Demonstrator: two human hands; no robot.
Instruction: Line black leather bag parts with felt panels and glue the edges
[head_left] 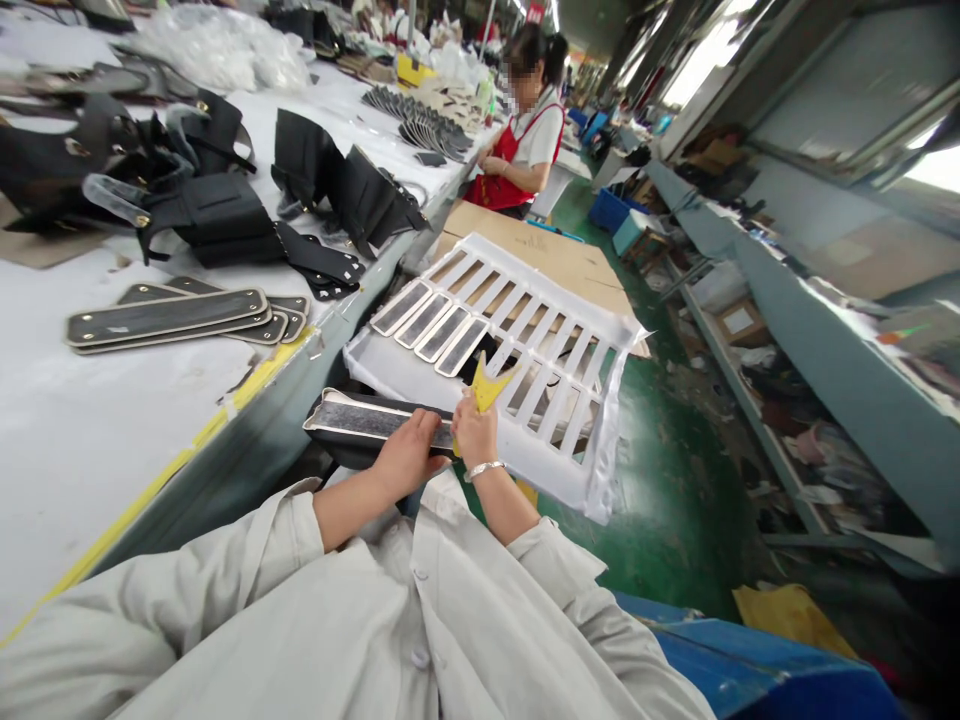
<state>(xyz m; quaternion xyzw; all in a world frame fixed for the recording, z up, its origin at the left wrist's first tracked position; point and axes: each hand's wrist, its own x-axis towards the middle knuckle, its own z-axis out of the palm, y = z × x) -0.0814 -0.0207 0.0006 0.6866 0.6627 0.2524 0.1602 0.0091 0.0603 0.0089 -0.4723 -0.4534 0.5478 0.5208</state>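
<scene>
Across my lap lies a long black leather-like piece (339,443) with a pale-edged, dark grey strip (364,420) on top. My left hand (411,453) is closed on its right part, fingers pressing the strip and thumb at the near edge. My right hand (475,432) is wrapped round a yellow tool (491,385) whose forked end points up. The tool's lower part reaches down beside the strip's right end, partly hidden by the hand. Just beyond, a white slotted panel (600,470) carries several pale-rimmed strips (461,345) in its left part.
On the white table (97,430) at left are stacked strips (172,318) and black leather-like pieces (217,215). A cardboard sheet (540,245) lies behind the panel. A co-worker in a red apron (510,165) sits beyond. Shelving (787,430) lines the right; a blue container (750,660) is near me.
</scene>
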